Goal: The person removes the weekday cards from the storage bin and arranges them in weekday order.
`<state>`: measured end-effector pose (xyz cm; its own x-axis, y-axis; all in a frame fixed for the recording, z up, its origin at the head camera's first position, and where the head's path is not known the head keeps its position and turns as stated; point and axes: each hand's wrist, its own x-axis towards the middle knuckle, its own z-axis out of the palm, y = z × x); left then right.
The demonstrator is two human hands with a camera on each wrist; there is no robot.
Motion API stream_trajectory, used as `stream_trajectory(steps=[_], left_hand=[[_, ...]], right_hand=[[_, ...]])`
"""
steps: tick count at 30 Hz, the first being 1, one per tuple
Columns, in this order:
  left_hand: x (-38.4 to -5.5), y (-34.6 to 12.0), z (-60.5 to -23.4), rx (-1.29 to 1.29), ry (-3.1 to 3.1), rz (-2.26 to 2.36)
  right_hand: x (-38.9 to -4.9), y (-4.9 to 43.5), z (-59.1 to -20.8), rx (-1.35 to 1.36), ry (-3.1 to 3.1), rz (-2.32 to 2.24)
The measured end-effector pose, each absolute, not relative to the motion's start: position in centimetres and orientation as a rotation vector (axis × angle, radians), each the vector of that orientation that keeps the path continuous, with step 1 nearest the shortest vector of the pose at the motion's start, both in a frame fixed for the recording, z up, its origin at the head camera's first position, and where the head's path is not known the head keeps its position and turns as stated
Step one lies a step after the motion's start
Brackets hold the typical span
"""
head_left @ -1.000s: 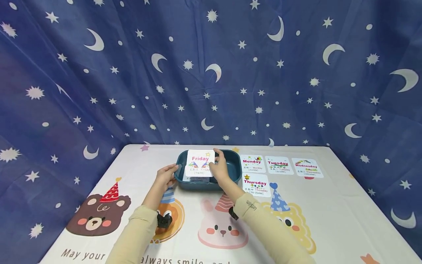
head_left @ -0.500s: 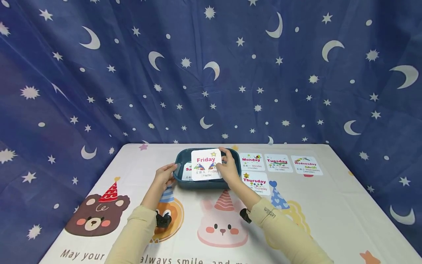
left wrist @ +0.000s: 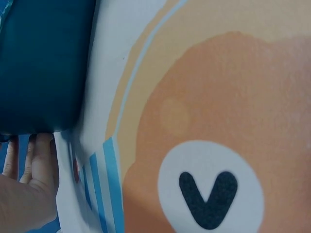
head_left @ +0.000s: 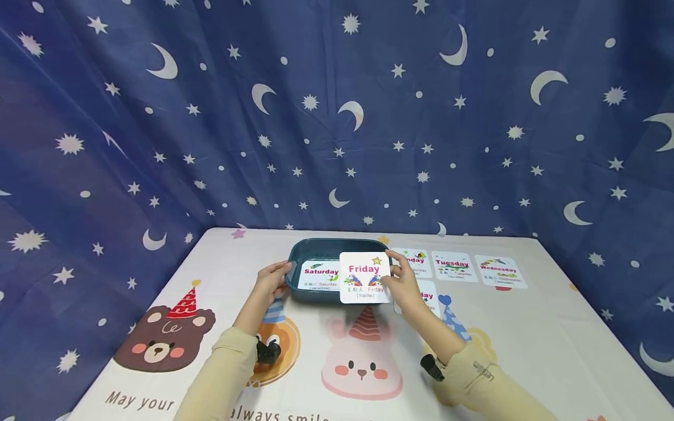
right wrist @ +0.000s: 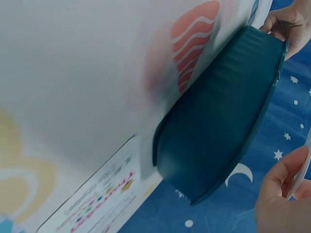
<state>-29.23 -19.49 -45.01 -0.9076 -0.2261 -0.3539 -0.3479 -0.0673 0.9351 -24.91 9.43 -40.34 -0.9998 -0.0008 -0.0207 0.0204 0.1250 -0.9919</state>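
Observation:
A square white Friday card (head_left: 365, 278) is pinched at its right edge by my right hand (head_left: 406, 289), thumb on the front. It is held up over the front right part of a dark teal plastic bin (head_left: 337, 250) and covers some of it. Inside the bin lies a Saturday card (head_left: 319, 276), partly hidden by the Friday card. My left hand (head_left: 270, 283) grips the bin's left end at the rim. In the left wrist view, fingers (left wrist: 41, 160) reach up beneath the bin's edge. The right wrist view shows the bin's long side (right wrist: 218, 111) and both hands.
Right of the bin lie a Monday card (head_left: 419, 266), a Tuesday card (head_left: 454, 267) and a Wednesday card (head_left: 500, 273) in a row. A Thursday card (head_left: 430, 299) lies below Monday, partly behind my right hand. A starry blue curtain (head_left: 337, 117) hangs behind the table (head_left: 568, 327).
My right hand has moved the Friday card right and toward me, from over the bin's left part to its front right. The Saturday card has come into view. The left hand stays at the bin.

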Motion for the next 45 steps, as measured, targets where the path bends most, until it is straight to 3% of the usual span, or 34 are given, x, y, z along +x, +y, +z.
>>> stream_trajectory(steps=[45], left_hand=[[-29.5,-19.6,-45.1,-0.636,2.064,2.131]], right_hand=[[-21.8,24.0,-44.0,0.131,2.465,-1.747]])
